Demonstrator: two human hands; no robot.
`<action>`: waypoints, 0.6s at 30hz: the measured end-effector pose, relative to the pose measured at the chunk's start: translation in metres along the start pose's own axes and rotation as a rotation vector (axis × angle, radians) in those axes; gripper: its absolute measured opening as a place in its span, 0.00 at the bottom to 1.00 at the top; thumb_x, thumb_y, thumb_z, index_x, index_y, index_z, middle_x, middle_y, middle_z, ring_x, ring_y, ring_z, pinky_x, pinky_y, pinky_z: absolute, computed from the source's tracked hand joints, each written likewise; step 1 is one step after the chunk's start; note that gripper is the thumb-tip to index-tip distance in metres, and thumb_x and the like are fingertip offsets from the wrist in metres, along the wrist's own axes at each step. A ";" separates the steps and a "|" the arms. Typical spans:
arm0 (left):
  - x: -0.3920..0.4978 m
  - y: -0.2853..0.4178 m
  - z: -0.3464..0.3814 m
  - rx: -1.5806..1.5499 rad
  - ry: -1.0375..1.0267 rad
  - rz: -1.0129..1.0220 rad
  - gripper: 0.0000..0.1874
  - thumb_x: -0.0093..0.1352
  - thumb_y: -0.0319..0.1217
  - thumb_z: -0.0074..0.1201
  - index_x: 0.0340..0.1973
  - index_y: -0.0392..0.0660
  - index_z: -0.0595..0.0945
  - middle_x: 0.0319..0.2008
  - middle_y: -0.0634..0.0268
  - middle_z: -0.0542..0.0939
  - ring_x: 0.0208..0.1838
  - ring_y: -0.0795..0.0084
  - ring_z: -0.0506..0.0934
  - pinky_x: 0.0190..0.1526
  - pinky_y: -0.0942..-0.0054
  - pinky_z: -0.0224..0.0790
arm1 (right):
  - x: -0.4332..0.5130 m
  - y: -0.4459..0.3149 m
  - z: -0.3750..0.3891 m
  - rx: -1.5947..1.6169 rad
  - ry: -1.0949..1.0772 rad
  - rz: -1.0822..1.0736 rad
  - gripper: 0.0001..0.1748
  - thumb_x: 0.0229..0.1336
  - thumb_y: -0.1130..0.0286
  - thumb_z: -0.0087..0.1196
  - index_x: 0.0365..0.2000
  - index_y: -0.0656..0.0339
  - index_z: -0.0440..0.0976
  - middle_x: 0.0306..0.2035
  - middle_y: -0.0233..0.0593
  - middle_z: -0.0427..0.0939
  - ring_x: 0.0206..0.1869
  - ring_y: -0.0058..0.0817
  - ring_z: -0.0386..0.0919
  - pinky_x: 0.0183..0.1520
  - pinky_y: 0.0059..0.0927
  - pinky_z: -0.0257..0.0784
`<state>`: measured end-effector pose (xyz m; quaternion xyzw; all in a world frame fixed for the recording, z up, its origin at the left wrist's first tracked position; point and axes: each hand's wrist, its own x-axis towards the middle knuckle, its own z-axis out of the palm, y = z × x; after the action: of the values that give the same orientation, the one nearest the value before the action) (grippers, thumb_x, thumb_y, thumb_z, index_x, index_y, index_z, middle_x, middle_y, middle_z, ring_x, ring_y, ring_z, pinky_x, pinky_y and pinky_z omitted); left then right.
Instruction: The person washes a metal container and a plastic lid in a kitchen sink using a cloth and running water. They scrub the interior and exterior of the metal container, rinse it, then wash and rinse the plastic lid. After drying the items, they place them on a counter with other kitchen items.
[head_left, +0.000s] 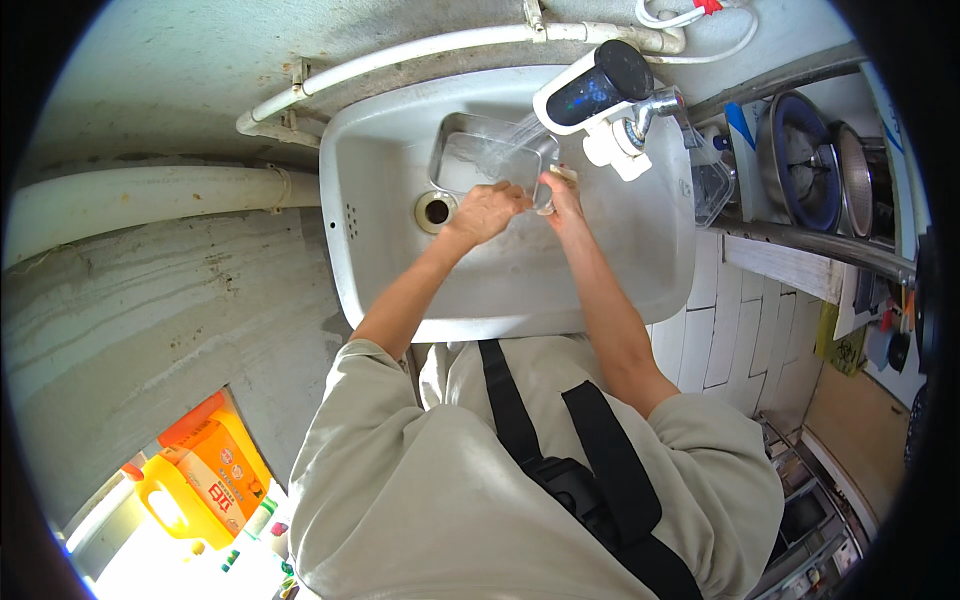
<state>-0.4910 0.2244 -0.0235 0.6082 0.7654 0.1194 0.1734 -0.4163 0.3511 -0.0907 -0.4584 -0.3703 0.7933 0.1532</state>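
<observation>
A clear plastic container (487, 142) is tilted inside the white sink (600, 292), with water running into it from the tap. My left hand (489, 214) covers part of the container's near edge. Its bent fingers hide the exact contact. At the container's near right corner, my right hand (564, 201) is closed around a small pale piece (564, 173), perhaps a sponge or cloth. Part of that piece shows on both sides of the fingers. The two hands are close together, fingertips almost meeting.
A white tap unit with a dark panel (581, 94) overhangs the sink's back right. The drain hole (436, 212) lies left of my hands. Metal bowls (799, 161) stand on a rack at right, beside another clear container (712, 184). A yellow jug (169, 499) stands at lower left.
</observation>
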 end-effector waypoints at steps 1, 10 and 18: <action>-0.001 0.003 0.002 -0.088 -0.043 -0.034 0.13 0.66 0.37 0.37 0.42 0.53 0.74 0.39 0.65 0.74 0.44 0.62 0.71 0.44 0.66 0.64 | 0.001 0.002 -0.001 0.060 0.151 -0.028 0.27 0.37 0.77 0.59 0.42 0.65 0.63 0.35 0.35 0.70 0.35 0.24 0.70 0.38 0.25 0.66; 0.002 -0.059 0.037 -0.018 -0.291 -0.476 0.30 0.67 0.47 0.26 0.60 0.42 0.53 0.63 0.55 0.49 0.65 0.55 0.49 0.62 0.58 0.39 | -0.019 0.007 0.005 -0.060 0.131 -0.496 0.25 0.38 0.89 0.52 0.40 0.60 0.61 0.33 0.31 0.67 0.35 0.19 0.68 0.35 0.16 0.66; 0.089 -0.027 0.064 -0.768 0.059 -0.862 0.35 0.64 0.53 0.34 0.58 0.43 0.53 0.57 0.53 0.55 0.60 0.63 0.51 0.59 0.66 0.42 | -0.035 0.017 0.027 0.028 0.189 -0.416 0.22 0.43 0.76 0.59 0.38 0.59 0.60 0.34 0.32 0.66 0.36 0.20 0.67 0.37 0.19 0.65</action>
<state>-0.5070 0.3028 -0.1031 0.1314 0.8502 0.3243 0.3934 -0.4188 0.3072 -0.0737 -0.4423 -0.4298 0.7031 0.3539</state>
